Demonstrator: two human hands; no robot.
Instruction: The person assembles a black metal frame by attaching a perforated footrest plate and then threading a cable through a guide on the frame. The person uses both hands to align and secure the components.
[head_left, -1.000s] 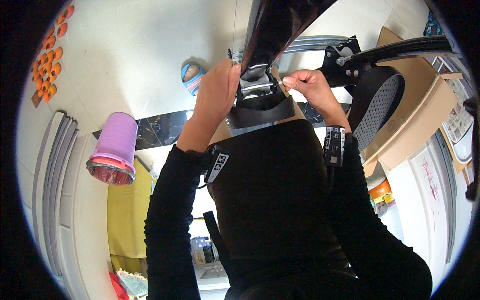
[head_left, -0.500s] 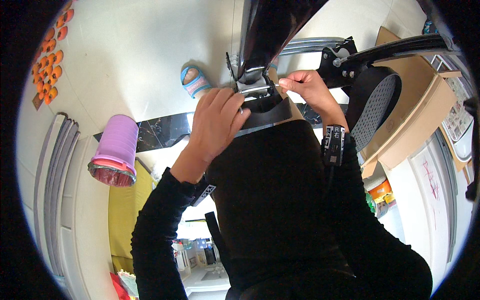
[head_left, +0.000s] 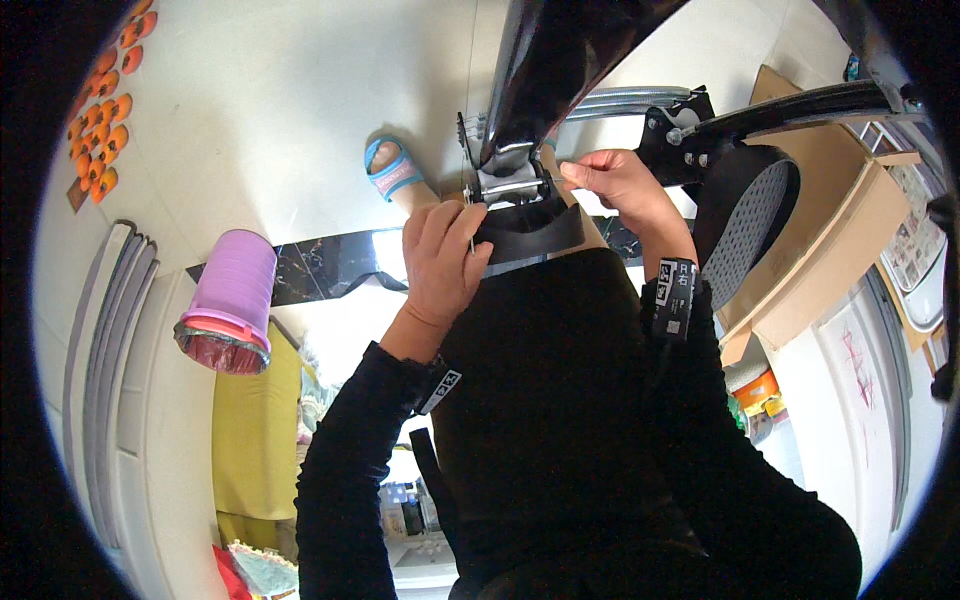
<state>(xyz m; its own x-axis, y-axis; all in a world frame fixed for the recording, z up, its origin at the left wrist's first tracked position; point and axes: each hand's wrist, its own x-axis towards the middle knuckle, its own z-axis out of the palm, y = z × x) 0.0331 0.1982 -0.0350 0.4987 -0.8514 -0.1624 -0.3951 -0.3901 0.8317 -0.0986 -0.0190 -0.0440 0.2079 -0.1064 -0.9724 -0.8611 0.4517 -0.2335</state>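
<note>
At the metal clamp (head_left: 513, 186), both hands (head_left: 440, 255) (head_left: 628, 188) curl inward, apparently pinching thin rods (head_left: 473, 242).

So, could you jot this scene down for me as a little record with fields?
Left hand: the left hand is curled around a thin silver metal piece
Right hand: the right hand is pinched near the bar's right end; anything held is too small to tell
Between hands: a shiny silver metal bar, crosswise at the end of a glossy black tube
Right side: a black, perforated oval pedal before an open brown cardboard box
Left side: a purple plastic bin, tilted in view
</note>
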